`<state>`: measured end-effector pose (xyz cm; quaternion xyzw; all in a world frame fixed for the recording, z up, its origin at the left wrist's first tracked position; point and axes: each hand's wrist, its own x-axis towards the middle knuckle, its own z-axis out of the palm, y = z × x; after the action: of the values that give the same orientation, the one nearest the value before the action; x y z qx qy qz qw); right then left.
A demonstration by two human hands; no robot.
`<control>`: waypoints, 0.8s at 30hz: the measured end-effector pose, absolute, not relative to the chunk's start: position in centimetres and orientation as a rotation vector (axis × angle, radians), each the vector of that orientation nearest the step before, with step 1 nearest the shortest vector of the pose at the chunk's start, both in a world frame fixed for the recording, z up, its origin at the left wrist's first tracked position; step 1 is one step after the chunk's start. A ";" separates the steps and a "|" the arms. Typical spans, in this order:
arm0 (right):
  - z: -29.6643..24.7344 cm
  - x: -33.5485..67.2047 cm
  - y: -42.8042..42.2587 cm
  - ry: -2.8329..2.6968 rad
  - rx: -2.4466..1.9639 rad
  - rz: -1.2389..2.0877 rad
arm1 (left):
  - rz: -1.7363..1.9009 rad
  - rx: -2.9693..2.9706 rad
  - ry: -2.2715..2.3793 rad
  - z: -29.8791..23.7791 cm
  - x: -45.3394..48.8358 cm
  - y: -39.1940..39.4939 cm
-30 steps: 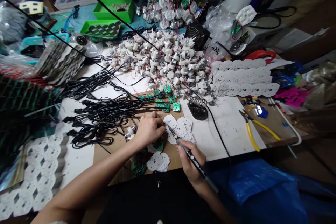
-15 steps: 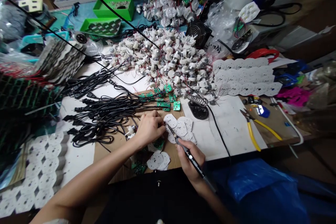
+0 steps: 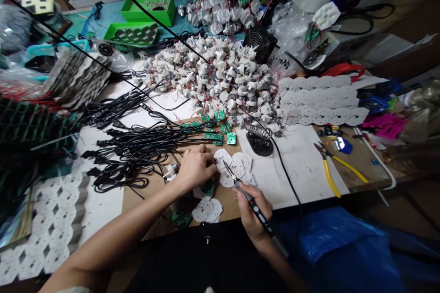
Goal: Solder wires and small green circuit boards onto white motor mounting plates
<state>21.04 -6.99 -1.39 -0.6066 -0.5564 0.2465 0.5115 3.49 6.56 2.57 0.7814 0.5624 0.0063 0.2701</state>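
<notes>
The soldering iron (image 3: 259, 214) had edged rightward, its tip slightly farther from the left hand (image 3: 196, 168).
That seemed to give more working room over the white boards (image 3: 225, 180), which lay just right of the left fingers, bunched narrowly, their contents hidden; the right hand (image 3: 249, 218) gripped the iron between its fingers.

Yellow-handled pliers (image 3: 330, 176), upper green tray (image 3: 167, 17), black fan (image 3: 255, 42), blue sheeting (image 3: 338, 240), probably plastic
</notes>
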 end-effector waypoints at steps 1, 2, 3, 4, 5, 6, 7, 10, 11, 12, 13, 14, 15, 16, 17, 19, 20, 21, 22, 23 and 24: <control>-1.5 21.0 -7.1 -1.308 -1.467 0.601 | 0.026 2.110 1.516 2.5 3.4 6.6; -1.7 21.0 -7.3 -1.277 -1.474 0.612 | 0.041 2.109 1.512 2.4 3.4 6.6; -1.9 21.0 -7.4 -1.242 -1.480 0.624 | 0.064 2.102 1.501 2.4 3.3 6.7; -2.1 20.9 -7.5 -1.203 -1.482 0.633 | 0.096 2.088 1.480 2.4 3.1 6.8; -2.4 20.9 -7.5 -1.160 -1.482 0.638 | 0.133 2.071 1.443 2.4 2.9 6.9; -2.6 20.9 -7.6 -1.117 -1.477 0.643 | 0.168 2.058 1.389 2.5 2.7 6.9; -2.9 20.9 -7.7 -1.076 -1.468 0.647 | 0.193 2.058 1.317 2.6 2.4 7.0; -3.6 20.8 -7.9 -0.979 -1.453 0.657 | 0.174 2.161 1.027 3.2 1.5 6.7; -3.8 20.8 -8.0 -0.963 -1.453 0.656 | 0.148 2.212 0.928 3.4 1.1 6.4; -3.9 20.9 -8.0 -0.953 -1.454 0.651 | 0.125 2.256 0.841 3.6 0.9 6.1; -4.0 20.9 -8.0 -0.948 -1.455 0.646 | 0.109 2.288 0.768 3.8 0.6 5.6; -4.1 20.9 -8.0 -0.949 -1.455 0.645 | 0.104 2.308 0.714 3.9 0.4 5.1; -4.1 20.9 -8.0 -0.953 -1.454 0.643 | 0.108 2.320 0.674 4.0 0.2 4.6; -4.1 20.9 -8.0 -0.957 -1.452 0.645 | 0.116 2.326 0.645 4.1 0.0 4.0; -4.0 20.9 -8.0 -0.960 -1.452 0.645 | 0.125 2.331 0.627 4.2 -0.2 3.4; -3.8 20.9 -7.9 -0.964 -1.452 0.649 | 0.155 2.332 0.633 4.2 -0.4 2.5; -3.7 20.8 -7.9 -0.964 -1.452 0.651 | 0.181 2.324 0.661 4.1 -0.5 2.2; -3.6 20.8 -7.8 -0.961 -1.453 0.655 | 0.219 2.308 0.710 3.9 -0.5 2.1; -3.4 20.7 -7.8 -0.958 -1.454 0.657 | 0.276 2.284 0.786 3.7 -0.5 2.1; -3.3 20.7 -7.7 -0.955 -1.455 0.660 | 0.346 2.252 0.888 3.4 -0.5 2.4; -3.1 20.6 -7.6 -0.954 -1.454 0.661 | 0.420 2.211 1.008 3.1 -0.5 2.8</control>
<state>20.61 -7.65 -3.15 -0.6266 -0.4110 0.2847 0.5978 -0.51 2.82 3.08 0.8458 0.3858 0.1607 0.3315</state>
